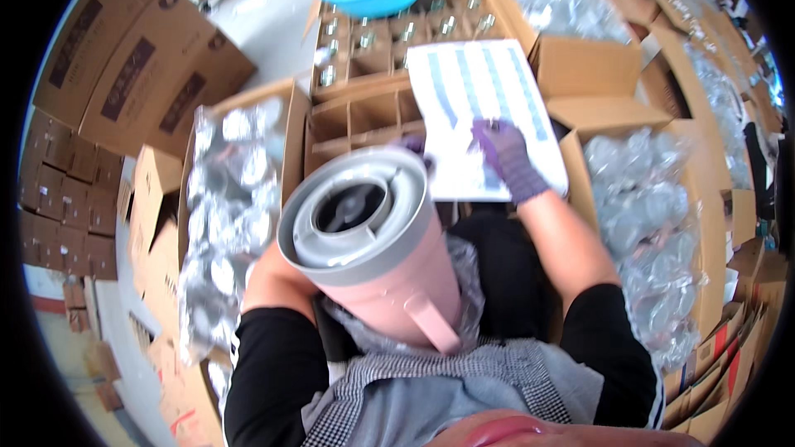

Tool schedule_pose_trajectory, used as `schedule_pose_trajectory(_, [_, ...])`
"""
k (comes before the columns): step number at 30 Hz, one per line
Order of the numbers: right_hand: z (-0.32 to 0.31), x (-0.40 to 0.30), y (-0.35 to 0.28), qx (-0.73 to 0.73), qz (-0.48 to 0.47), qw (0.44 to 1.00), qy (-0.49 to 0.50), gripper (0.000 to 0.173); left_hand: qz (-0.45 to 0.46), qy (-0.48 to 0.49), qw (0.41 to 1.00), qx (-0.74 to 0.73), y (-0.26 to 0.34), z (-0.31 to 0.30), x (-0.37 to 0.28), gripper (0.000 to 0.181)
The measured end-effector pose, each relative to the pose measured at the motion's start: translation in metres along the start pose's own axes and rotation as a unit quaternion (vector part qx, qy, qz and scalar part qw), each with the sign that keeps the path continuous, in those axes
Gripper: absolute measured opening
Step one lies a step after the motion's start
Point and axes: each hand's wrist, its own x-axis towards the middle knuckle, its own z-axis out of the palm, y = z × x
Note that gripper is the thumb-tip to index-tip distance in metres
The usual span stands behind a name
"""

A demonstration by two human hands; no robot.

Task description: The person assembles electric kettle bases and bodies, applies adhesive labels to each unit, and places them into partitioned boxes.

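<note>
A pink cylindrical appliance part (pixel 397 298) with a grey ringed end and a side handle rests tilted on my lap, partly on clear plastic wrap (pixel 469 282). Beyond it lies a white sheet (pixel 490 84) printed with grey-blue bands, possibly labels. My right hand (pixel 509 158), in a purple knit glove, is over the middle of this sheet with its fingers bent. Blur hides whether they pinch anything. Only a little of my left hand (pixel 411 144), gloved alike, shows behind the pink part near the sheet's left edge; its grip is hidden.
Cartons of plastic-wrapped clear parts stand left (pixel 233 198) and right (pixel 646 230). Ahead is a divided carton (pixel 363 115), with another holding glass-like pieces (pixel 407 31) behind it. A blue basin (pixel 372 0) of small white pieces sits on top. Stacked boxes (pixel 136 68) rise at left.
</note>
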Motion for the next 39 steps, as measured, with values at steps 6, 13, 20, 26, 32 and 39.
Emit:
schedule_pose_trajectory(6, [-0.058, -0.041, -0.08, 0.372, 0.003, 0.926, 0.067, 0.031, 0.015, 0.066, 0.988, 0.142, 0.035, -0.037, -0.017, 0.024])
schedule_pose_trajectory(13, [-0.091, -0.141, -0.191, 0.242, -0.182, 0.944, -0.13, 0.02, 0.224, 0.127, 0.965, -0.044, 0.158, -0.107, -0.136, 0.024])
schedule_pose_trajectory(20, [-0.054, -0.19, -0.235, 0.124, -0.456, 0.855, -0.213, 0.068, 0.389, 0.067, 0.913, 0.104, 0.272, -0.038, -0.297, 0.071])
schedule_pose_trajectory(26, [-0.032, -0.227, -0.23, 0.049, -0.427, 0.874, -0.227, 0.065, 0.299, 0.117, 0.947, -0.006, 0.248, -0.023, -0.332, 0.022])
schedule_pose_trajectory(32, [-0.019, -0.224, -0.178, 0.08, -0.456, 0.87, -0.172, 0.057, 0.36, 0.233, 0.873, 0.232, 0.206, 0.001, -0.327, 0.021])
schedule_pose_trajectory(39, [-0.008, -0.214, -0.167, 0.143, -0.409, 0.887, -0.158, 0.051, 0.283, 0.263, 0.891, 0.238, 0.24, 0.016, -0.328, 0.018])
